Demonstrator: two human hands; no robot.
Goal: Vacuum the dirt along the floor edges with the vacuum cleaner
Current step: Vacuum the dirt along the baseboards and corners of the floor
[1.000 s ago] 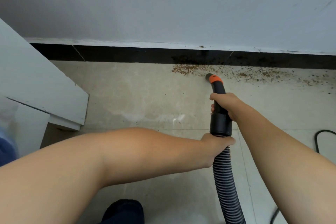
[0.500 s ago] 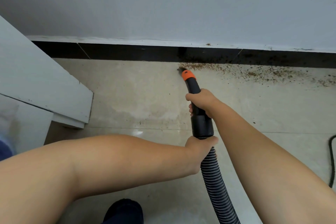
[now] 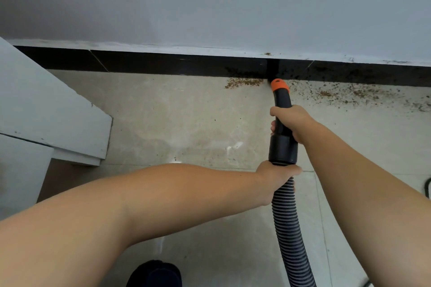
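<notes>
Right hand (image 3: pixel 290 121) wrapped around the black nozzle tube (image 3: pixel 282 109), fingers curled tight on it just behind the orange tip (image 3: pixel 279 85). Left hand (image 3: pixel 275 176) gripping the ribbed hose (image 3: pixel 289 223) right below the wide black collar (image 3: pixel 283 150), fingers closed round it, forearm reaching across from the left. Orange tip pressed down at the foot of the black skirting board (image 3: pixel 163 63), touching the floor (image 3: pixel 175 119) where tile meets skirting. Small brown heap of dirt (image 3: pixel 242 82) just left of the tip, hard against the skirting board. Looser scatter of crumbs (image 3: pixel 349 94) to the right of the tip, spread along the skirting board toward the right edge of the view. Specks also clinging to the skirting board face itself near the tip. Grey wall (image 3: pixel 233 2) above the skirting board, with a pale painted strip along the top edge of it. White cabinet corner (image 3: pixel 58 114) well to the left of the tip, out from the skirting board. Dark shoe toe (image 3: pixel 155 274) at the bottom edge, far back from the skirting board. Loop of black cable (image 3: pixel 428 187) at the right edge, well back from the skirting board. Hose trailing from the collar off the bottom of the view.
</notes>
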